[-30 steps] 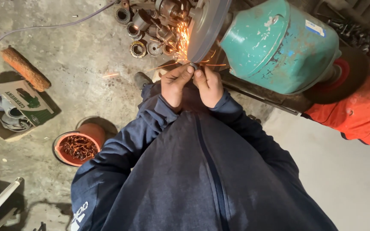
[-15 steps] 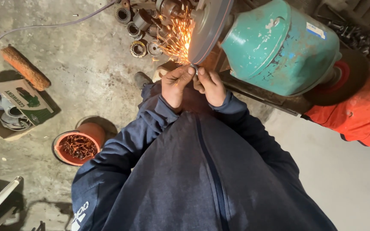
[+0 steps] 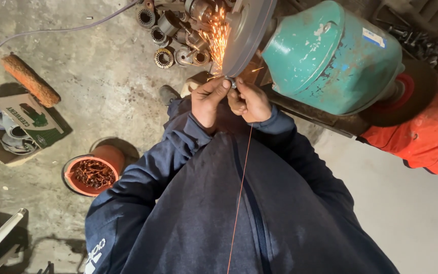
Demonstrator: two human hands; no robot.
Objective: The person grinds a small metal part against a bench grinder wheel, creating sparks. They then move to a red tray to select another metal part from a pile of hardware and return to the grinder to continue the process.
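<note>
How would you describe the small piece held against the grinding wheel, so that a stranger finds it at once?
Start at the big teal motor housing and go left to the grey grinding wheel. At the wheel's lower edge, the left hand and the right hand meet around a small metal piece. Unlike the wound metal parts on the floor, it is pinched in fingertips where the sparks begin.

Hard to see at the wheel

The small metal piece is almost all hidden by the left hand and right hand. The top edge cuts off the grinding wheel. The bright sparks blur the parts behind them.
</note>
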